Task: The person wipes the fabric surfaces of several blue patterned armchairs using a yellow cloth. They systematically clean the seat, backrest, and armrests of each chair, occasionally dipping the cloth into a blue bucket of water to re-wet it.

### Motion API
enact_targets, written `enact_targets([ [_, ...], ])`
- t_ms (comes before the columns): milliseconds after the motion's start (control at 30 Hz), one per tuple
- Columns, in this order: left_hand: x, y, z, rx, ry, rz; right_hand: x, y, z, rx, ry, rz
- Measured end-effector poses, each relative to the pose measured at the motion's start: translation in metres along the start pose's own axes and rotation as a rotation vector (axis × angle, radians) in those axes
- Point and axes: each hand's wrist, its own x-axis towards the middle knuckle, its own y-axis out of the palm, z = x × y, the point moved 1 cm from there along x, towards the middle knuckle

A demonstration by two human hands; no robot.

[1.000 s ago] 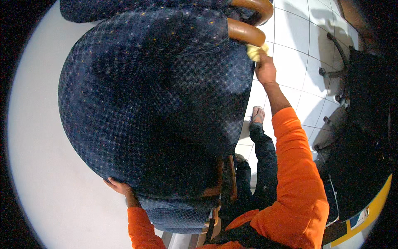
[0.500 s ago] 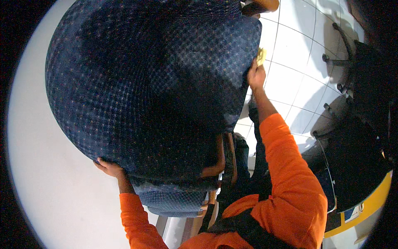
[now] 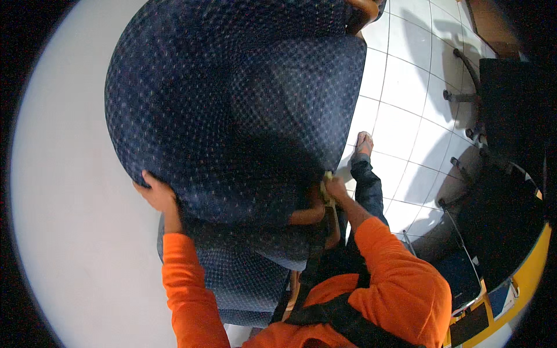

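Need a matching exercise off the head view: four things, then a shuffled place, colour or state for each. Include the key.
Things
1. left hand
2. cloth
3. sleeves
4. floor tiles

Places, colours, states
A. white, partly in shadow
B. at the left edge of the dark blue patterned chair
C. orange
D. held in the right hand

Right pairs: 1-B, 2-D, 3-C, 4-A
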Motion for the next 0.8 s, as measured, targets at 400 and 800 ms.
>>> enact_targets([
  [400, -0.003, -0.002, -0.002, 0.004, -0.004, -0.016, 0.118, -0.071, 0.138, -0.636, -0.703, -0.599],
  [800, -0.005, -0.001, -0.008, -0.006, -0.030, -0.053, 0.043, -0.081, 0.127, -0.782, -0.659, 0.120],
])
